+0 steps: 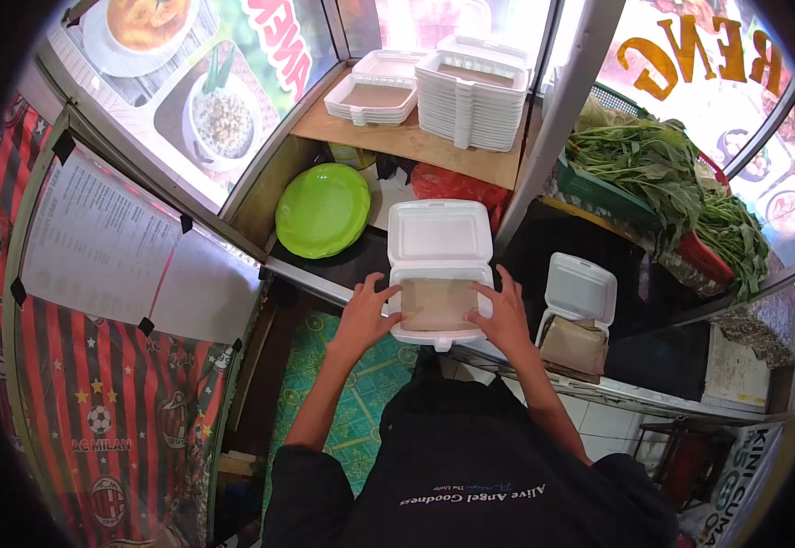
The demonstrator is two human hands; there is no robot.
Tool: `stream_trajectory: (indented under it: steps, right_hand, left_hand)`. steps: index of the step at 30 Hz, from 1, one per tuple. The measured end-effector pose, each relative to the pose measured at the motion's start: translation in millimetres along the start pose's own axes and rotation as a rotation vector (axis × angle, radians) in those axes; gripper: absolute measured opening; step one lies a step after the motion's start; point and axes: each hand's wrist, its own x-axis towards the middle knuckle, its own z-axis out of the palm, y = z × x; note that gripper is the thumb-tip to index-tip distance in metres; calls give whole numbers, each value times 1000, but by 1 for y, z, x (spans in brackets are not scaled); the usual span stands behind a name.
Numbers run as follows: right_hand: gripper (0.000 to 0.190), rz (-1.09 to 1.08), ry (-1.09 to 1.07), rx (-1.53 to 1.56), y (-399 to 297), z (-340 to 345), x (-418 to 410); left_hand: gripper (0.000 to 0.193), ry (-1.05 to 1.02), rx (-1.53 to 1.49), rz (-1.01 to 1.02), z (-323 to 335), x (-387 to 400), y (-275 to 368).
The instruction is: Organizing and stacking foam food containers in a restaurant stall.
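Observation:
An opened white foam food container (440, 233) is in front of me at the counter's edge, its lid tipped back away from me. A brown paper sheet (440, 305) lies in its lower half. My left hand (367, 312) reaches over the left rim, with thumb and index fingertip at the paper's left edge. On the opposite side, my right hand (505, 308) has its thumb and index fingertip on the paper's right edge. The container's front tab points towards me. Its underside is hidden.
Stacked foam containers (472, 103) and a shorter stack (373, 99) stand on a wooden shelf (397, 147). Green plates (322, 210) lie below. At right are another open container (581, 288) holding brown paper sheets (574, 348), and baskets of leafy vegetables (644, 164). A metal post (568, 103) rises between.

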Motion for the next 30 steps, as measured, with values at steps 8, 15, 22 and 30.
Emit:
stream_trajectory:
  steps: [8,15,22,30]
  right_hand:
    - [58,169,-121,31,3,14,3]
    - [53,138,-101,56,6,15,6]
    - [39,194,234,302,13,-2,9]
    - [32,226,130,367,14,-5,8]
  left_hand:
    - [57,-105,-2,-13,25,8,-10]
    - [61,-34,-70,43,32,7,-11]
    - [51,269,-375,-89,34,-1,-12]
    - [35,251,-433,-100,29,-3,-11]
